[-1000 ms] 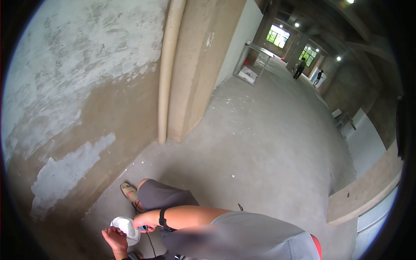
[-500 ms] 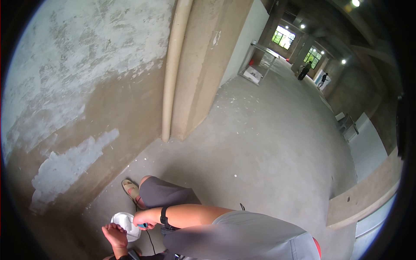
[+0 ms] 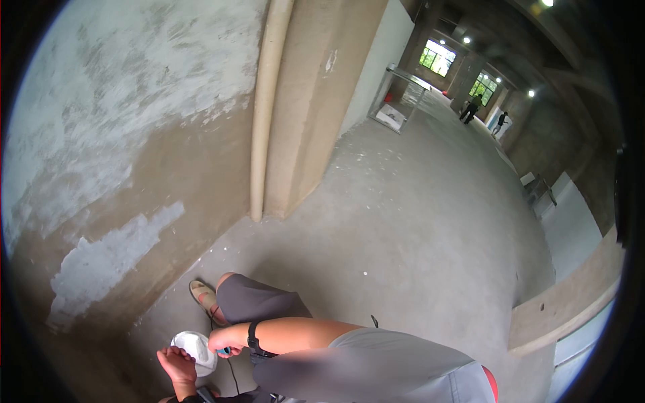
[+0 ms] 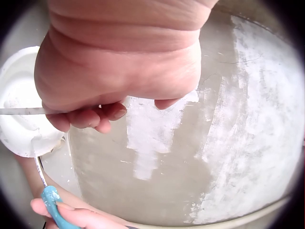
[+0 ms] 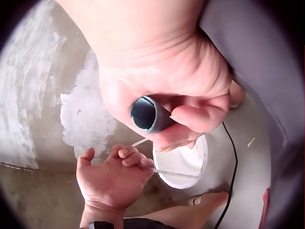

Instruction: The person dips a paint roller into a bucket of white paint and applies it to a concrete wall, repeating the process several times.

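Note:
A white bucket (image 3: 195,348) is below and between the hands. My left hand (image 3: 179,365) has its palm turned up and its fingers curled about a thin pale rod (image 4: 23,111), which crosses over the bucket's opening in both wrist views. My right hand (image 3: 227,338) grips a tool by its blue handle (image 4: 53,206), whose hollow end faces the right wrist view. From this handle a thin shaft (image 4: 39,170), smeared with white, runs toward the bucket. The far end of the shaft is hard to make out.
To the left is a wall (image 3: 195,164) with patchy white coating. A pipe (image 3: 265,114) runs up beside a column. A black cable (image 5: 235,162) lies on the floor near the sandalled foot (image 3: 203,300). Farther back stand a metal frame (image 3: 396,101) and two people.
The head view has shifted slightly, so the wall and pipe sit a little farther right. Both hands stay at the bucket with almost no change in their grips.

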